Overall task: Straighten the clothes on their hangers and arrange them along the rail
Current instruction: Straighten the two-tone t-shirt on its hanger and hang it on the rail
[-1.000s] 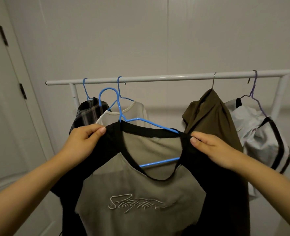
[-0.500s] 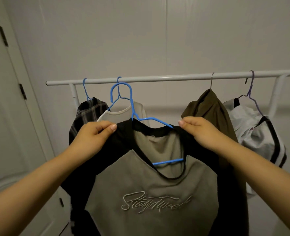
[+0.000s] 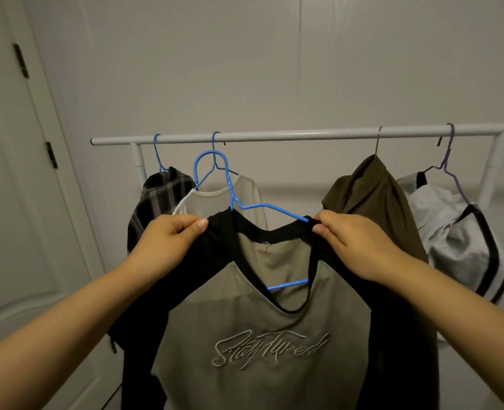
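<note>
- Fingers [image 3: 199, 224] of left hand [image 3: 164, 244] pinch the black shoulder of the grey shirt [image 3: 262, 344]; right hand [image 3: 354, 247] pinches the other shoulder.
- Both grips likely square the shirt on its blue hanger [image 3: 230, 196], whose hook is off the rail [image 3: 274, 137], held in front of it.
- Count: four garments on the rail, one in hand; five hangers.
</note>
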